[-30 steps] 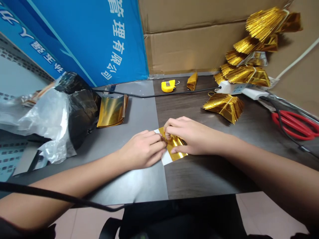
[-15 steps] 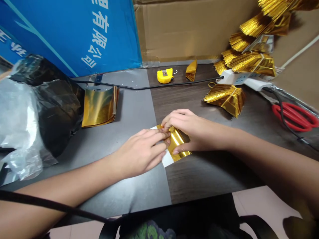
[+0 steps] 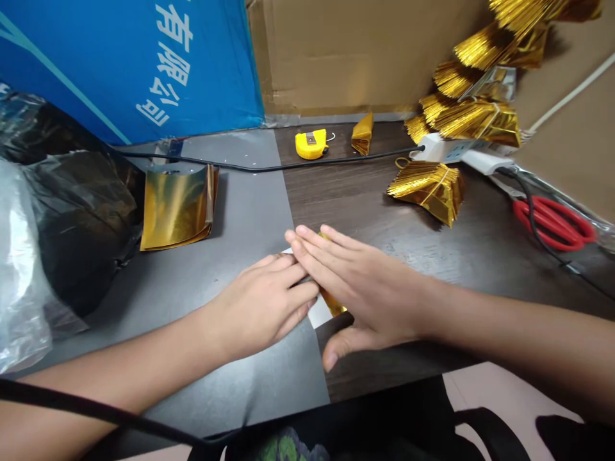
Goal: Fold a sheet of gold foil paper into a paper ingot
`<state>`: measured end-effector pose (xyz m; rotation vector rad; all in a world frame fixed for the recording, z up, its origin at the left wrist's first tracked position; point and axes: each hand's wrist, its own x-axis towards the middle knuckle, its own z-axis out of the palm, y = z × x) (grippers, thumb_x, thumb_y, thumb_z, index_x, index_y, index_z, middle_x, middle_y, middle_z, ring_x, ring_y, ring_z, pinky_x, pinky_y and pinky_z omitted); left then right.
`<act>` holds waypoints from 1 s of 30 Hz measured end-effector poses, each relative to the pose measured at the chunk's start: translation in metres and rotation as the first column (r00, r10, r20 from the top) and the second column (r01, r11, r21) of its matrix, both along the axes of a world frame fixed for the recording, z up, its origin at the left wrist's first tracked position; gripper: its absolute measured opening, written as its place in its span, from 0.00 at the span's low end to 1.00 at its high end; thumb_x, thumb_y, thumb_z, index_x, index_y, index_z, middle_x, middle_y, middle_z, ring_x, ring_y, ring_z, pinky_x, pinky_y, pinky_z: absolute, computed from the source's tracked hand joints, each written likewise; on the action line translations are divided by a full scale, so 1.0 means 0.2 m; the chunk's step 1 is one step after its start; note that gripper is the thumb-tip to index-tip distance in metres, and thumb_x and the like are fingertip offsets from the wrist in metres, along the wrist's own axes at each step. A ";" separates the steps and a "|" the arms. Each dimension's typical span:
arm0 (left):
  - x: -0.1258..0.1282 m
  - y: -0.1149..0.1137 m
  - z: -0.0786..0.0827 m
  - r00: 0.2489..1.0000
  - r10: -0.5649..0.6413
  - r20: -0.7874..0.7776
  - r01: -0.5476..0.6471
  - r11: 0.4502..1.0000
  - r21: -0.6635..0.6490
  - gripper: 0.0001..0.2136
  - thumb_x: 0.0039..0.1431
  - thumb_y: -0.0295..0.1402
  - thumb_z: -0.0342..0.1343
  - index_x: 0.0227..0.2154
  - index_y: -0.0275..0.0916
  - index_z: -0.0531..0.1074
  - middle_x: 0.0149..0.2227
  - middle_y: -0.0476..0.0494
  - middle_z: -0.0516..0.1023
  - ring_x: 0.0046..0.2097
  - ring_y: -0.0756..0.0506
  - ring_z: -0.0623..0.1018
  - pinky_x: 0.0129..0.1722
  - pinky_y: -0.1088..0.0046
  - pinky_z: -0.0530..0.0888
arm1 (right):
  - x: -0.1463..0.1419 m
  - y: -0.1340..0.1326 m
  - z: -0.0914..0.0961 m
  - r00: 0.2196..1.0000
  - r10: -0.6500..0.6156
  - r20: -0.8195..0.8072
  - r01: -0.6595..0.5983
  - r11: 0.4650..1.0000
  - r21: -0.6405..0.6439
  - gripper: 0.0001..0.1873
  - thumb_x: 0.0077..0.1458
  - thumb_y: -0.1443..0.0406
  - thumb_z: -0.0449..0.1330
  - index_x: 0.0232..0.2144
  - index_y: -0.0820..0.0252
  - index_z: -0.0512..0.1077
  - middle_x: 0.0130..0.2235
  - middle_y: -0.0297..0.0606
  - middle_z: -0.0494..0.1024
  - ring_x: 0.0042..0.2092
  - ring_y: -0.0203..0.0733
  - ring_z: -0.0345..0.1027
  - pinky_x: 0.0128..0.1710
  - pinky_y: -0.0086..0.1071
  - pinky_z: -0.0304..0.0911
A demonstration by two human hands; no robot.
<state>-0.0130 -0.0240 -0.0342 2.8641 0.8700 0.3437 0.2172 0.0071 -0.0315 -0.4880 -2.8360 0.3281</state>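
At the seam of the two-tone tabletop (image 3: pixel 250 192), a small gold foil sheet (image 3: pixel 331 302) is shown lying flat, largely covered by the hands. Only a narrow gold strip is exposed, with a white sheet (image 3: pixel 319 312) visible at its edge; whether the white sheet is separate or a backing cannot be told. The foil is judged to be light, thin, slippery and easily creased, so it is best taken by its edges or pressed flat from above.

Both hands are held together over it, open and not clamped. The left hand (image 3: pixel 259 307) is laid palm-down on the near side, and the right hand (image 3: pixel 369 294) is spread across the far side, with its thumb held well out. Their fingertips are crowded together above the sheet, and the exact contact is hidden.

Farther out, a folded gold foil piece (image 3: pixel 177 208) is placed on the grey side, beside a black plastic bag (image 3: pixel 81 211). A fringed gold bundle (image 3: pixel 427 192) is placed on the wood-grain side, near a power strip (image 3: pixel 444 150) and red scissors (image 3: pixel 552 224). A yellow tape measure (image 3: pixel 310 144) is seen at the back, in front of a cardboard box (image 3: pixel 355 57).
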 end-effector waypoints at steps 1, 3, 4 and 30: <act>0.00 0.00 0.00 1.000 -0.002 0.011 0.001 1.000 0.007 0.11 0.71 0.33 0.48 0.37 0.39 0.74 0.41 0.42 0.78 0.45 0.39 0.77 0.45 0.58 0.79 | -0.01 -0.02 -0.03 1.000 -0.012 -0.001 0.012 1.000 0.023 0.62 0.62 0.35 0.49 0.69 0.91 0.46 0.72 0.70 0.44 0.75 0.64 0.35 0.74 0.54 0.40; -0.01 0.00 -0.01 1.000 -0.011 0.011 0.010 1.000 0.014 0.10 0.70 0.33 0.48 0.39 0.39 0.74 0.42 0.41 0.78 0.47 0.39 0.77 0.46 0.58 0.79 | -0.01 -0.03 -0.08 1.000 -0.027 0.006 0.026 0.999 0.045 0.62 0.63 0.35 0.48 0.69 0.93 0.45 0.72 0.73 0.43 0.75 0.65 0.35 0.73 0.54 0.44; -0.01 0.00 -0.01 1.000 -0.014 0.003 0.014 1.000 0.018 0.10 0.70 0.33 0.48 0.40 0.38 0.75 0.42 0.41 0.79 0.47 0.39 0.78 0.46 0.59 0.80 | -0.01 -0.03 -0.09 0.999 -0.037 0.019 0.036 0.998 0.043 0.62 0.63 0.35 0.48 0.69 0.92 0.45 0.72 0.73 0.42 0.75 0.64 0.34 0.73 0.54 0.45; 0.01 -0.03 0.00 0.998 -0.003 -0.057 0.009 0.995 0.097 0.10 0.70 0.30 0.50 0.47 0.38 0.75 0.53 0.36 0.80 0.61 0.38 0.77 0.59 0.56 0.78 | -0.07 0.07 -0.09 0.945 -0.280 0.169 0.282 0.959 0.011 0.36 0.73 0.55 0.36 0.71 0.79 0.51 0.73 0.61 0.46 0.75 0.61 0.39 0.70 0.63 0.45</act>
